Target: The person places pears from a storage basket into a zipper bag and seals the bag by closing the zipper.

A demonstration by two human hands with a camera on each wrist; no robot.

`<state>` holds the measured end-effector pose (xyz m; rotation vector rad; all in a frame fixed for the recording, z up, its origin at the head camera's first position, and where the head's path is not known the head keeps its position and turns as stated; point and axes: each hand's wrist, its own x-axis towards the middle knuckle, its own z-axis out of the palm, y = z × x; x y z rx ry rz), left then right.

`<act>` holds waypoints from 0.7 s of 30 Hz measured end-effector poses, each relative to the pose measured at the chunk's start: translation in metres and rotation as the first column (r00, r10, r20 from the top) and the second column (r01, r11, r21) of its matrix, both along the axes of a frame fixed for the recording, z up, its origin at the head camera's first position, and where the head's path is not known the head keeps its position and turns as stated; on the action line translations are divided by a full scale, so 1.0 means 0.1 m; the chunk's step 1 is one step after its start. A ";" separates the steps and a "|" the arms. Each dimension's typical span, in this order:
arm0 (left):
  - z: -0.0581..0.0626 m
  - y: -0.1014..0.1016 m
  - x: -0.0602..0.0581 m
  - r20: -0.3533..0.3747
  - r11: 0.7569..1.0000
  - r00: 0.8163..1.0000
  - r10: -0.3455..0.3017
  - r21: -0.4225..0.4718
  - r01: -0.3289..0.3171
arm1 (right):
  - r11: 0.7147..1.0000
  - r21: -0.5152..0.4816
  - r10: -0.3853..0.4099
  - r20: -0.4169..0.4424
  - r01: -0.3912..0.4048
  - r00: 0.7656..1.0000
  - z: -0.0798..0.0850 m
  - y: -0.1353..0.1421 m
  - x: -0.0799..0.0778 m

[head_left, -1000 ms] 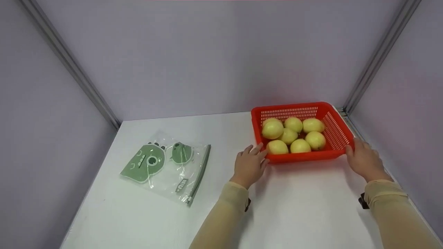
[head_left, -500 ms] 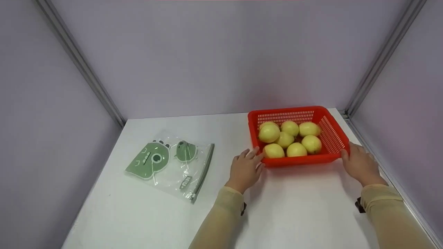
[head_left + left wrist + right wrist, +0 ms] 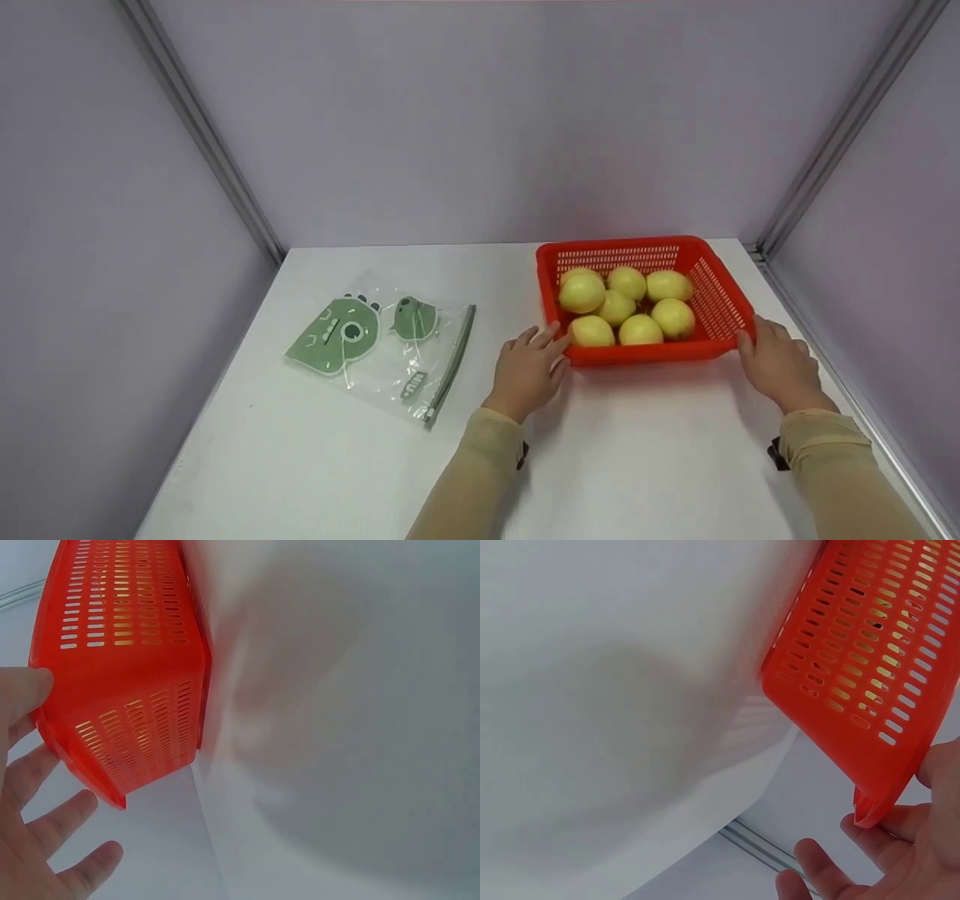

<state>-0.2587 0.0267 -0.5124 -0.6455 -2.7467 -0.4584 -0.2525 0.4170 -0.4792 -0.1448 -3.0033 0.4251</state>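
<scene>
A red plastic basket with slotted walls stands at the back right of the white table, holding several round yellow-green fruits. At its near left corner my left hand grips the rim between thumb and forefinger, the other fingers spread. My right hand pinches the near right corner. The right wrist view shows its thumb against the basket wall and the forefinger beneath the rim. From the left wrist, the thumb appears at the rim's edge, with the fingertips reaching past the corner.
A clear zip bag with green cartoon prints and a grey slider strip lies flat on the table's left half. Pale panels enclose the table at the back and both sides, joined by metal corner posts.
The basket has shifted slightly toward me and left, away from the back right corner, with both hands on it. The head view has turned a little, moving the bag rightward in frame.
</scene>
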 end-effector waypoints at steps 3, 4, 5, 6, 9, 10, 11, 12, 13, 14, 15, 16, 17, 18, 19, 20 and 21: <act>0.01 -0.03 0.02 0.005 1.000 1.000 -0.002 0.007 0.002 | 1.000 0.000 -0.004 0.004 0.004 1.000 0.00 -0.03 0.03; 0.02 -0.04 0.03 0.003 1.000 1.000 -0.004 0.012 0.004 | 1.000 0.000 -0.004 0.002 0.004 1.000 0.00 -0.04 0.04; 0.02 -0.05 0.04 0.001 1.000 1.000 -0.005 0.015 0.005 | 1.000 0.002 -0.004 0.000 0.004 1.000 0.01 -0.05 0.04; 0.02 -0.07 0.04 -0.004 1.000 1.000 -0.005 0.017 0.005 | 1.000 0.005 -0.003 -0.004 0.003 1.000 0.01 -0.06 0.05; 0.01 -0.10 0.05 -0.027 1.000 1.000 -0.006 0.013 0.007 | 1.000 0.014 0.006 -0.014 -0.005 1.000 0.03 -0.09 0.06; 0.01 -0.11 0.05 -0.036 1.000 0.999 -0.006 0.007 0.007 | 1.000 0.016 0.009 -0.013 -0.008 1.000 0.04 -0.11 0.06; 0.00 -0.12 0.05 -0.042 1.000 0.999 -0.007 0.001 0.007 | 1.000 0.018 0.012 -0.013 -0.011 1.000 0.05 -0.12 0.06; 0.00 -0.14 0.06 -0.048 1.000 0.999 -0.009 -0.009 0.009 | 1.000 0.021 0.014 -0.013 -0.014 1.000 0.06 -0.13 0.06; -0.01 -0.15 0.06 -0.052 1.000 0.999 -0.012 -0.023 0.011 | 1.000 0.023 0.015 -0.010 -0.015 1.000 0.06 -0.14 0.06; -0.02 -0.17 0.06 -0.053 0.999 0.998 -0.014 -0.037 0.012 | 1.000 0.024 0.011 -0.010 -0.011 1.000 0.06 -0.16 0.07; -0.03 -0.20 0.07 -0.054 0.998 0.998 -0.013 -0.054 0.010 | 1.000 0.022 0.007 -0.012 -0.006 1.000 0.06 -0.18 0.07; -0.04 -0.24 0.08 -0.053 0.998 0.999 -0.009 -0.068 0.005 | 1.000 0.021 0.001 -0.018 0.000 1.000 0.05 -0.19 0.08; -0.06 -0.28 0.08 -0.053 0.997 0.999 -0.002 -0.079 -0.002 | 1.000 0.021 -0.007 -0.033 0.008 0.999 0.04 -0.21 0.08; -0.07 -0.34 0.09 -0.052 0.995 0.999 0.009 -0.097 -0.014 | 1.000 0.022 -0.016 -0.052 0.017 0.999 0.03 -0.23 0.09; -0.08 -0.40 0.10 -0.049 0.994 0.999 0.022 -0.108 -0.027 | 0.999 0.022 -0.024 -0.079 0.026 0.997 0.01 -0.26 0.10; -0.10 -0.48 0.11 -0.045 0.992 0.998 0.038 -0.118 -0.043 | 0.999 0.022 -0.029 -0.116 0.032 0.993 0.00 -0.28 0.11; -0.11 -0.56 0.12 -0.041 0.989 0.997 0.059 -0.132 -0.064 | 0.999 0.025 -0.029 -0.155 0.034 0.987 -0.02 -0.31 0.12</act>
